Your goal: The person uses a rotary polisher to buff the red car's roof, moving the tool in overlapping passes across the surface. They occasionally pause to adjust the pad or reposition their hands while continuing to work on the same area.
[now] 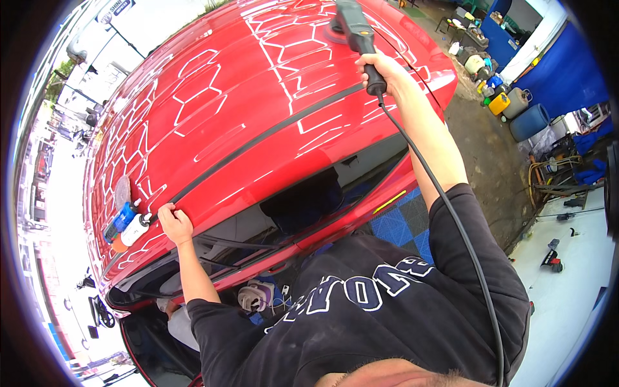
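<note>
My right hand (387, 74) is wrapped round the rear handle of a dark grey electric polisher (356, 26). Its round pad (334, 32) lies against the glossy red car roof (225, 122) at the far side. A black power cord (445, 193) runs from the handle down along my right arm. Over to the left, my left hand (176, 224) rests on the near roof edge by the black trim strip, fingers bent and holding nothing. Close beside it lie a white bottle (135, 229), a blue bottle (120, 220) and a grey round pad (122, 191).
Below the roof edge are the car's dark side windows (303, 203). An open car door (158, 342) stands at lower left, with another person's grey sleeve (184, 327) beside it. Jerrycans, a blue barrel (530, 122) and hoses line the right. Blue and grey tiles (403, 226) cover the floor nearby.
</note>
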Demonstrator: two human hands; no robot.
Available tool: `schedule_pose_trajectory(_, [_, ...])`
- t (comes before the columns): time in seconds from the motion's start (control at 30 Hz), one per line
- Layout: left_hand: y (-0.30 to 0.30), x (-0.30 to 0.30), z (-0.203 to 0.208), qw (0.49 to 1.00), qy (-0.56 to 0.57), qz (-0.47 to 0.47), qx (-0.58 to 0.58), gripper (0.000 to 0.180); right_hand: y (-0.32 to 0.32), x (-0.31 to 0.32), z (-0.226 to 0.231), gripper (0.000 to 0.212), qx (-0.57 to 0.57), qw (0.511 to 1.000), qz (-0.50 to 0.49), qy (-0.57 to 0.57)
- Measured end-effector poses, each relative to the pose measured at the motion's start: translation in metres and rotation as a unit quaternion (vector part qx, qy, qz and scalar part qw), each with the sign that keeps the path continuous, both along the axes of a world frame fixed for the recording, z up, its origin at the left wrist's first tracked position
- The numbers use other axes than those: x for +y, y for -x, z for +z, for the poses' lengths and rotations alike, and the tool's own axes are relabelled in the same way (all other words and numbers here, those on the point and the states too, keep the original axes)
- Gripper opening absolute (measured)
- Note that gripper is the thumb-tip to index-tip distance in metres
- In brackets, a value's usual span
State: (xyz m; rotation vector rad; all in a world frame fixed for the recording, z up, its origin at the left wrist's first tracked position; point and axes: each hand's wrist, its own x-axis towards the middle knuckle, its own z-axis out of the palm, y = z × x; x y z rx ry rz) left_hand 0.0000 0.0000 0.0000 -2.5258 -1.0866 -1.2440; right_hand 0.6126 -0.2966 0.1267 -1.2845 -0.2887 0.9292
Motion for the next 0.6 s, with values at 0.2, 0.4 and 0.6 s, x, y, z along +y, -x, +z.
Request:
schedule_pose_trajectory(0.2, [0.0,0.004,-0.008,1.0,-0.006,0.008,-0.011,0.014,-0.018,0.008,-0.013,0.039,0.014,0.995,-0.08,-0.05])
schedule_pose_trajectory(0.4, [0.009,0.008,-0.001,1.0,-0.007,0.009,0.005,0.012,0.026,0.015,-0.005,0.064,-0.017,0.997,-0.071,-0.036])
schedule_pose_trajectory(0.6, [0.012,0.01,-0.008,1.0,-0.016,-0.006,0.02,0.012,0.024,0.007,0.001,0.07,-0.016,1.0,0.006,0.002])
